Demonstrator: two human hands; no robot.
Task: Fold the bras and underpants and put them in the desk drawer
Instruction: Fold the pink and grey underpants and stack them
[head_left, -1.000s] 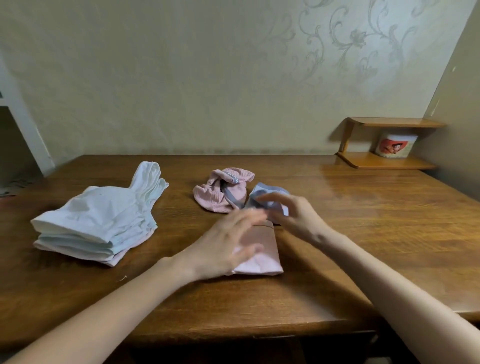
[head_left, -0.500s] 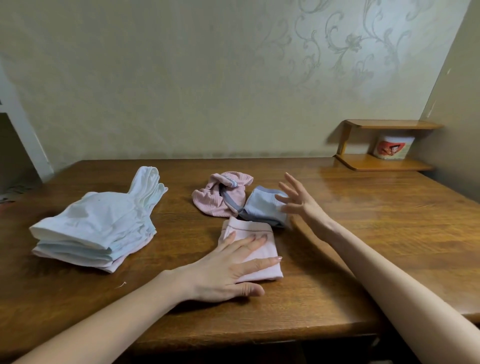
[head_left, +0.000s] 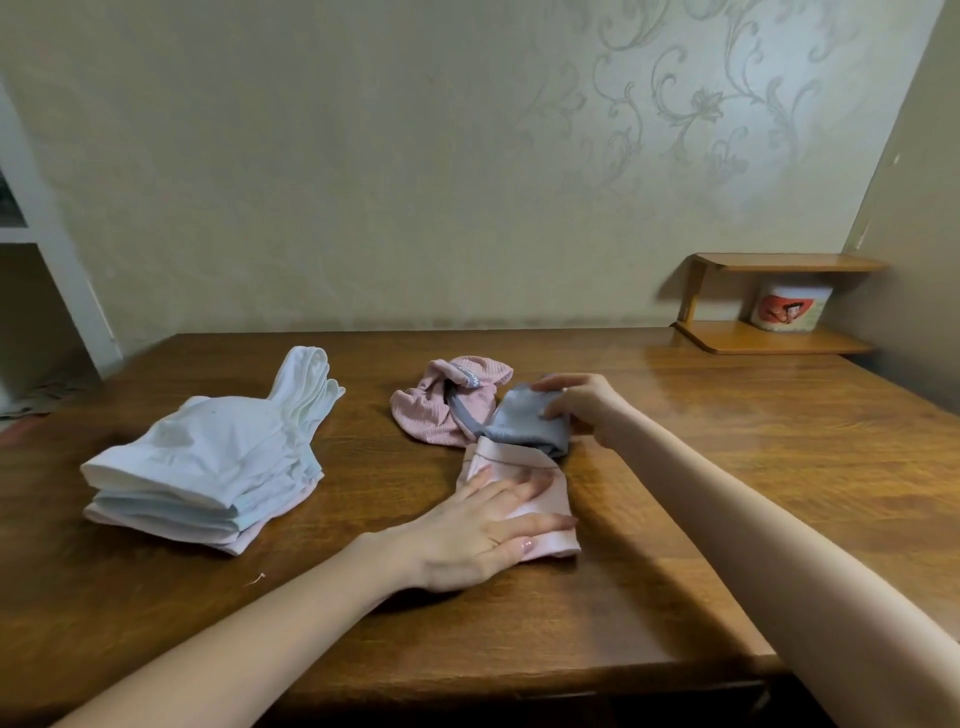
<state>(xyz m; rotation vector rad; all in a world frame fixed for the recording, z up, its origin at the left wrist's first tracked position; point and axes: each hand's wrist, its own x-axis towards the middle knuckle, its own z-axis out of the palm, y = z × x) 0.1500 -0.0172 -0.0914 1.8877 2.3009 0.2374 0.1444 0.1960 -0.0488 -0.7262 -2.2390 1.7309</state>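
Head view: my hands over the bench (head_left: 675, 519).
Left hand (head_left: 483, 535): flat, open, on folded pink pants (head_left: 519, 499).
Right hand (head_left: 582, 402): pinching grey pants (head_left: 524, 423), far of pink.
Bras (head_left: 208, 462): stacked left.

- The left hand (head_left: 470, 535) lies flat, fingers spread, on the folded pink underpants (head_left: 519, 491) on the desk (head_left: 727, 467).
- Just behind them, the right hand (head_left: 576, 402) grips grey-blue underpants (head_left: 524, 423).
- Crumpled pink underpants (head_left: 441, 410) touch those.
- Left of them sits a stack of folded bras (head_left: 208, 467).
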